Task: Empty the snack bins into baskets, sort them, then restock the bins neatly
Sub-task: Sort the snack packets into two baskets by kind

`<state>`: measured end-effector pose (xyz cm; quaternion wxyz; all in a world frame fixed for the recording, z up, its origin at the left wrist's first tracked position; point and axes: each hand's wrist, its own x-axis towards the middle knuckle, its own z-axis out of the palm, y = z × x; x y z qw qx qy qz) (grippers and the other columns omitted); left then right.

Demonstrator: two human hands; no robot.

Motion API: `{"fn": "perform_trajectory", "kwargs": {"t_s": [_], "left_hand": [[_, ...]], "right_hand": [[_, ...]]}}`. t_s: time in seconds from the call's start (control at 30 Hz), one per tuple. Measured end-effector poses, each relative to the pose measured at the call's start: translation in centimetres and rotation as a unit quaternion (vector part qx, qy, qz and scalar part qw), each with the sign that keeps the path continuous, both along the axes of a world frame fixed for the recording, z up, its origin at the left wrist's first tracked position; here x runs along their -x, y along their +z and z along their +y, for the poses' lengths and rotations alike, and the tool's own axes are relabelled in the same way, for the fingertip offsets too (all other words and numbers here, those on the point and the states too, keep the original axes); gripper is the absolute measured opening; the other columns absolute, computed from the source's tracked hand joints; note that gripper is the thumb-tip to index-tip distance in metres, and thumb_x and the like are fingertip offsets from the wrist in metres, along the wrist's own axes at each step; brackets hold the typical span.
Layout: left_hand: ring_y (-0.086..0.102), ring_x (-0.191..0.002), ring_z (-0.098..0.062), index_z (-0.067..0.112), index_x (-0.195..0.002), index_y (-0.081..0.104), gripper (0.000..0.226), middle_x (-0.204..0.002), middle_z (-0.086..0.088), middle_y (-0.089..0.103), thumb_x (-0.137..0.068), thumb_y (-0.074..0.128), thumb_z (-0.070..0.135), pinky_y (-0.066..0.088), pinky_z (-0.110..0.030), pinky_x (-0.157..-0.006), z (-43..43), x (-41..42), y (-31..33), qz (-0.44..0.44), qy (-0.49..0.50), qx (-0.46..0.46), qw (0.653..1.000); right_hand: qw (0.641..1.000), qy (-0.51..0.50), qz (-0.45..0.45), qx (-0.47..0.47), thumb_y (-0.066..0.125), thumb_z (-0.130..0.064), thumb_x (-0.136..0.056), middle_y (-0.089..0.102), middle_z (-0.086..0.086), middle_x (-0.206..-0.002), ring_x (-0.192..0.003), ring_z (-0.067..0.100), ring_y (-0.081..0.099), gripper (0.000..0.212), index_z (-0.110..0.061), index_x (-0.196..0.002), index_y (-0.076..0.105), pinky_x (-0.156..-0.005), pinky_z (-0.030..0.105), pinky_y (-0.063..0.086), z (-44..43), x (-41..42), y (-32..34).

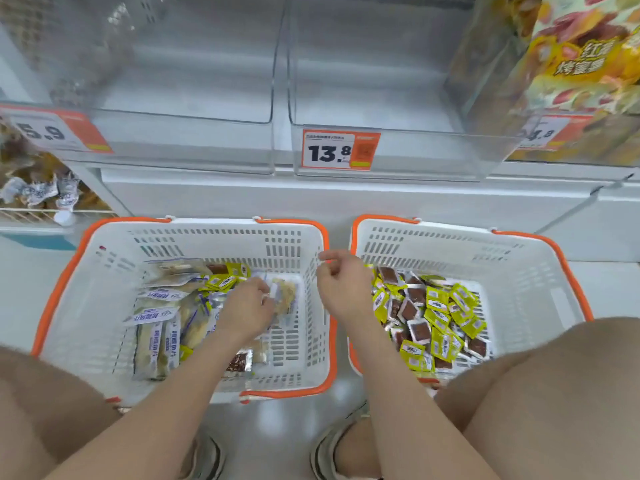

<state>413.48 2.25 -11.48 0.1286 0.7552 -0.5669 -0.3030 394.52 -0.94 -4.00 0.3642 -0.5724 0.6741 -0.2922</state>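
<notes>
In left basket [104, 271], 3 o'clock side | left hand [247, 306] palm-down, gripping clear packet [286, 295] | right hand [341, 285] raised at its 3 o'clock, loosely curled, empty

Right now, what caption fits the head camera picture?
Left hand reaches into the mixed-snack basket; right hand hovers beside the yellow-packet basket.

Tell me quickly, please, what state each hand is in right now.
Left hand: pinching a clear snack packet in the left basket.
Right hand: loosely curled, holding nothing.
</notes>
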Motion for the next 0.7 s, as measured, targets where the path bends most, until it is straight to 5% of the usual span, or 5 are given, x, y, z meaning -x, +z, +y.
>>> {"fn": "perform_trajectory", "kwargs": {"t_s": [0.2,0.37,0.5,0.6,0.7], "left_hand": [[0.033,-0.143,-0.045,0.007,-0.151,0.032,0.089,-0.155,-0.023,0.033,-0.088,0.068,0.058,0.039,-0.057,-0.111,3.6,-8.1,-6.3,-0.092,0.119,-0.212,0.966],[0.053,-0.123,-0.032,0.015,-0.141,0.052,0.05,-0.142,-0.01,0.047,-0.093,0.064,0.01,0.05,-0.041,-0.089,3.3,-10.2,-6.8,-0.138,-0.03,-0.094,0.985],[0.037,-0.141,-0.033,0.01,-0.15,0.04,0.067,-0.154,-0.012,0.034,-0.089,0.065,-0.002,0.045,-0.042,-0.108,-0.4,-10.2,-6.7,-0.188,-0.111,-0.037,0.975],[0.021,-0.154,-0.035,0.003,-0.16,0.019,0.084,-0.163,-0.018,0.022,-0.091,0.067,0.001,0.025,-0.042,-0.125,-3.2,-10.7,-7.6,-0.266,-0.154,-0.004,0.951],[0.015,-0.157,-0.037,-0.001,-0.162,0.008,0.096,-0.167,-0.021,0.018,-0.091,0.072,0.01,0.014,-0.048,-0.129,-4.8,-11.5,-9.1,-0.32,-0.193,-0.03,0.927]], "right_hand": [[0.951,0.268,0.112,-0.109,0.052,-0.013,-0.097,0.072,0.012,-0.09,-0.082,0.028,0.067,0.025,-0.007,-0.115,0.069,-0.075,0.037,0.057,2.3,-8.2,-6.1],[0.912,0.31,0.211,-0.165,0.051,-0.01,-0.098,0.062,0.017,-0.121,-0.11,0.033,0.064,0.029,-0.006,-0.126,0.058,-0.08,0.036,0.053,1.7,-10.9,-11.3],[0.879,0.366,0.281,-0.124,0.059,-0.014,-0.099,0.023,0.017,-0.166,-0.154,0.035,0.023,0.068,-0.008,-0.159,0.026,-0.122,0.046,0.032,-1.1,-13.0,-14.0],[0.818,0.47,0.319,-0.097,0.054,-0.014,-0.103,-0.013,0.004,-0.174,-0.161,0.026,-0.008,0.082,-0.02,-0.166,0.002,-0.127,0.055,0.012,-2.8,-13.9,-15.4],[0.749,0.53,0.377,-0.128,0.04,-0.023,-0.108,-0.014,0.001,-0.174,-0.16,0.026,-0.016,0.075,-0.028,-0.166,-0.008,-0.127,0.06,-0.001,-2.7,-13.2,-17.3]]}}
